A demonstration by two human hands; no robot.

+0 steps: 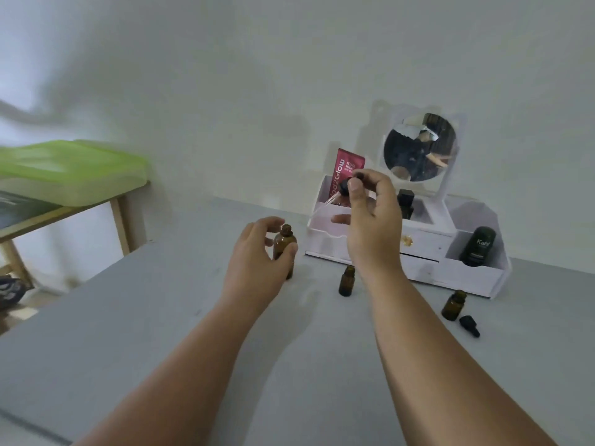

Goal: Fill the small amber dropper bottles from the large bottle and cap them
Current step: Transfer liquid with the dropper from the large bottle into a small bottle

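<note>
your left grip [257, 255] holds the large amber bottle [285, 249] upright on the surface [145, 333]; your right grip [370, 217] pinches a dropper cap [344, 187] raised beside it. two small amber bottles [346, 281] [453, 305] stand uncapped nearby, so capping, and likely filling, is not yet done.

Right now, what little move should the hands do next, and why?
Probably the right hand lowers the dropper into the large bottle: the left hand grips it upright, its neck is open, and the glass tube looks empty.
</note>
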